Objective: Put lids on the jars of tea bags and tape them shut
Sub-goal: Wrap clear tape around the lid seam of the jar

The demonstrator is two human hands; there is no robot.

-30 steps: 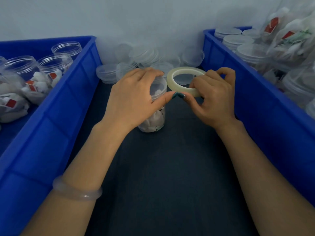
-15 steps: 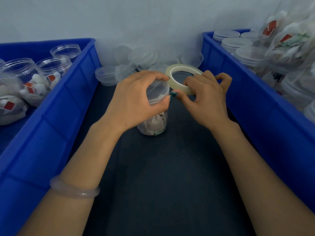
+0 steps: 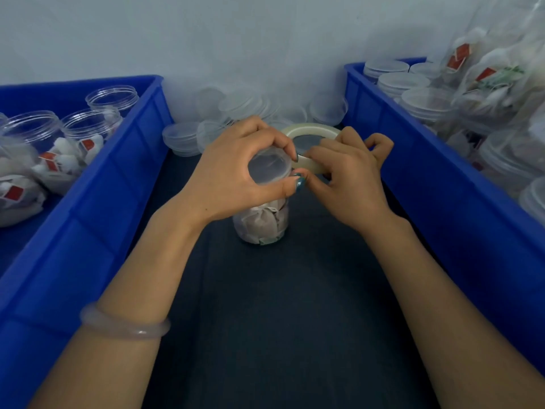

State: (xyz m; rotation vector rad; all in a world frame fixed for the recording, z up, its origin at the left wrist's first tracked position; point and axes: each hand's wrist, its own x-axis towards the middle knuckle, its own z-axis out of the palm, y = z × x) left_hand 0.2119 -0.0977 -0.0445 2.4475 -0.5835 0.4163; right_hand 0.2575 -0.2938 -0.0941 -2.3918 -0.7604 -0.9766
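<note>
A clear jar of tea bags (image 3: 262,224) stands upright on the dark mat (image 3: 280,320) between two blue bins. A clear lid (image 3: 267,168) sits on its top. My left hand (image 3: 236,172) grips the lid's rim with thumb and curled fingers. My right hand (image 3: 348,178) holds a roll of clear tape (image 3: 312,134) right beside the lid, its thumb and forefinger pinching at the lid's right edge next to my left thumb. The tape's loose end cannot be made out.
A blue bin (image 3: 88,208) on the left holds open jars (image 3: 32,128) and loose tea bags. The right blue bin (image 3: 442,202) holds lidded jars (image 3: 424,101) and bagged tea bags. Several loose clear lids (image 3: 233,113) lie heaped against the back wall.
My left hand has curled tighter round the lid. My right hand has brought the tape roll closer, up against the lid's right edge.
</note>
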